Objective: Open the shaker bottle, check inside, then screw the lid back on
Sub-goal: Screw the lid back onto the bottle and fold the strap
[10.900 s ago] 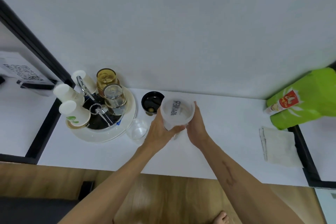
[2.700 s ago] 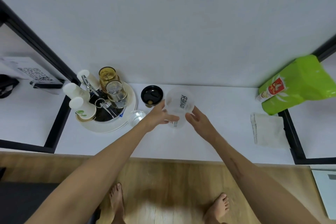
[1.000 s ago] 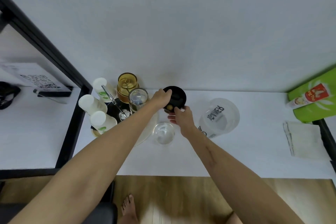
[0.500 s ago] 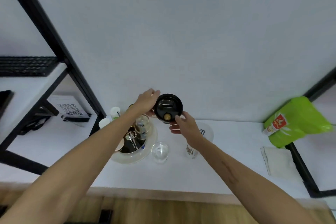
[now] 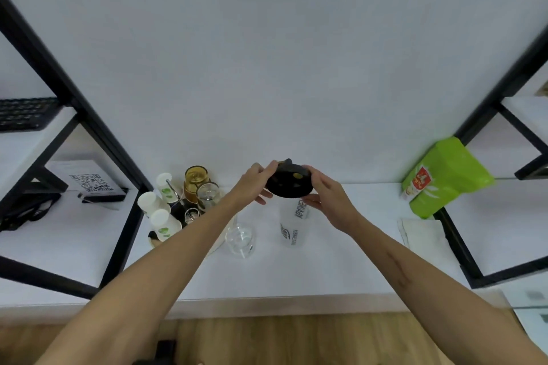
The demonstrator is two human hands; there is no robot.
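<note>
1. Head view: my left hand (image 5: 252,184) and right hand (image 5: 327,197) grip the black lid (image 5: 290,184) by its rim, just above the clear bottle (image 5: 293,225) standing on the shelf (image 5: 341,270)
2. Best to lower it level onto the mouth, seat the thread, then twist; tilted, it would likely cross-thread
3. Half a second ago I held it higher and left of the bottle, underside toward me

Shaker bottle (image 5: 292,224) lettering blurred (unreadable).
</note>
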